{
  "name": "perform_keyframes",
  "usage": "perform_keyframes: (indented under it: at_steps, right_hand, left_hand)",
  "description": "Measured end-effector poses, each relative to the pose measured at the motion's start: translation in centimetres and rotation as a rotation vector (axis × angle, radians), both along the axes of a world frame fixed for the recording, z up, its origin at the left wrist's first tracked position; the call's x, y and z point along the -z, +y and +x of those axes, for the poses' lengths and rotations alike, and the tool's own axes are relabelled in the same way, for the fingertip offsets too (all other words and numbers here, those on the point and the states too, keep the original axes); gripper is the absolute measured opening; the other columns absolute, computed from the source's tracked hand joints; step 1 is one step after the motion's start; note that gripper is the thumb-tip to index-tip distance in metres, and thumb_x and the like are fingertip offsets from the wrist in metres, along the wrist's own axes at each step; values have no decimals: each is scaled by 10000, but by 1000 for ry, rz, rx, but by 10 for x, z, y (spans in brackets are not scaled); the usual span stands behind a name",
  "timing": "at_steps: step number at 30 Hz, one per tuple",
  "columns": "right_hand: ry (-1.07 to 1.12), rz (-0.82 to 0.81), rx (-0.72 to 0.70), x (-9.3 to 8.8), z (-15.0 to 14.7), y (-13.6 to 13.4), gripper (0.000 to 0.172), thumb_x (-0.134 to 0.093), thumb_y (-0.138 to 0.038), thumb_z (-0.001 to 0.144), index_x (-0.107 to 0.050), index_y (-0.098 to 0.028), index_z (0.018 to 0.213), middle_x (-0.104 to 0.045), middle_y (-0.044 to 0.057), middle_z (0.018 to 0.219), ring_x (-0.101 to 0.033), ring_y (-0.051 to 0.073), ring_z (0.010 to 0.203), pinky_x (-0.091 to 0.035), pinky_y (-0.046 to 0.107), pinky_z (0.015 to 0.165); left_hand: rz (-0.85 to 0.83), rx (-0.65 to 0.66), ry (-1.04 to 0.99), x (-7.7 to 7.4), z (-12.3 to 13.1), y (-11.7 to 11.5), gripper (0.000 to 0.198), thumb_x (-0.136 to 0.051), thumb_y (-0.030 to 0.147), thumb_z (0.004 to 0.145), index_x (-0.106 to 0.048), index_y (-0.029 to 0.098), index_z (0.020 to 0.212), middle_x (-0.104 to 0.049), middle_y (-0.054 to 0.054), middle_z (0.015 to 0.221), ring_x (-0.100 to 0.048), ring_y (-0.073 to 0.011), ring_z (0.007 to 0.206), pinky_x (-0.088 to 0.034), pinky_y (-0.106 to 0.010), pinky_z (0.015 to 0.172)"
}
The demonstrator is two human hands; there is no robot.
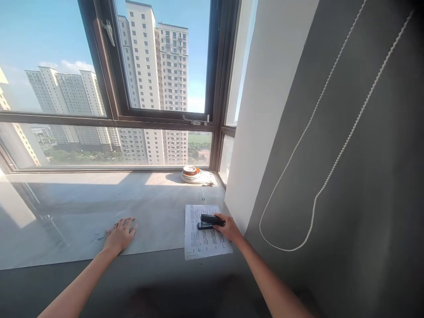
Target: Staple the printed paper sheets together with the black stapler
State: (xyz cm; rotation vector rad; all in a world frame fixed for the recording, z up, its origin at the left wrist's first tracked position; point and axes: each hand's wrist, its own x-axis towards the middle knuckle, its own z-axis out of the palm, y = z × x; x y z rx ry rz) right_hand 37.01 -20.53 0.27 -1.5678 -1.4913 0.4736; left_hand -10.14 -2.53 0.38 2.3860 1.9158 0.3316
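Note:
A black stapler lies on its side or is held low over printed sheets of paper, its front pointing left. My right hand grips its rear end, the fingers closed round it. The sheets rest at the right part of the window sill, and their near edge sticks out past the sill's front edge. My left hand lies flat on the sill, fingers spread, well to the left of the papers, with nothing in it.
A coiled stack of white and orange rolls sits in the sill's far right corner under the window frame. A beaded blind chain hangs in a loop along the grey wall on the right.

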Motion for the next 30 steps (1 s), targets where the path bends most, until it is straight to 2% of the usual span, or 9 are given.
perform_keyframes:
  at_steps: [3,6,8,10,13,17,19,23,30]
  right_hand:
    - [-47,-8,-9,-6,8,-2,457,-753,-385,820,-762,-254,1258,-752,96,1258,-679,343,1210,-525,511,1081]
    - [-45,103,10,-15,12,4,442,-577,-496,973,-714,-276,1330,-640,88,1455,-580,305,1368,-522,471,1096]
    - [-36,220,65,-20,17,18,442,-433,-482,1045,-696,-275,1334,-606,80,1494,-547,270,1404,-491,455,1135]
    - [-83,265,97,-24,25,42,413,-415,-433,1048,-707,-252,1278,-652,90,1422,-579,255,1363,-459,454,1167]
    - [-217,122,56,-24,33,85,380,-494,-333,988,-696,-199,1281,-643,119,1425,-571,254,1370,-410,455,1208]
    - [-363,-119,-113,-8,31,128,515,-564,-321,965,-590,-193,1463,-447,130,1636,-412,260,1523,-319,465,1271]
    - [-420,-156,-192,5,26,138,554,-534,-305,984,-537,-186,1525,-386,127,1676,-346,255,1564,-289,464,1289]
    - [-563,-203,-181,23,20,146,567,-392,-280,1039,-464,-158,1588,-315,124,1708,-254,253,1602,-209,473,1316]
    - [-656,-269,-154,22,9,159,605,-352,-292,1054,-375,-130,1636,-304,133,1707,-267,257,1597,-206,486,1316]
  left_hand:
    - [-14,19,27,0,-8,4,655,-253,448,985,-517,183,1523,-427,-213,1620,-434,-410,1457,-310,-701,1142]
    - [-35,16,48,4,-7,6,686,-238,470,982,-487,176,1549,-412,-222,1629,-423,-423,1468,-320,-693,1136]
    - [-24,26,51,7,-7,6,686,-241,479,983,-486,178,1548,-421,-226,1619,-428,-427,1460,-322,-689,1132]
    - [-6,32,52,9,-8,6,671,-235,481,991,-502,181,1529,-436,-224,1604,-435,-428,1448,-316,-691,1132]
    - [12,22,57,8,-8,2,640,-232,479,1002,-524,197,1497,-461,-209,1580,-447,-419,1434,-314,-681,1137]
    - [39,6,46,6,-6,-4,589,-272,455,1005,-550,215,1466,-494,-187,1555,-465,-395,1426,-309,-651,1159]
    - [48,8,29,6,-5,-6,576,-282,446,1007,-563,214,1454,-505,-179,1547,-470,-387,1421,-308,-644,1166]
    - [75,-2,-3,11,-5,-5,553,-301,443,1006,-588,226,1425,-525,-161,1533,-469,-382,1416,-296,-645,1175]
    - [106,-11,-32,17,-3,-4,522,-341,434,985,-608,231,1385,-544,-161,1509,-487,-380,1388,-268,-640,1186]
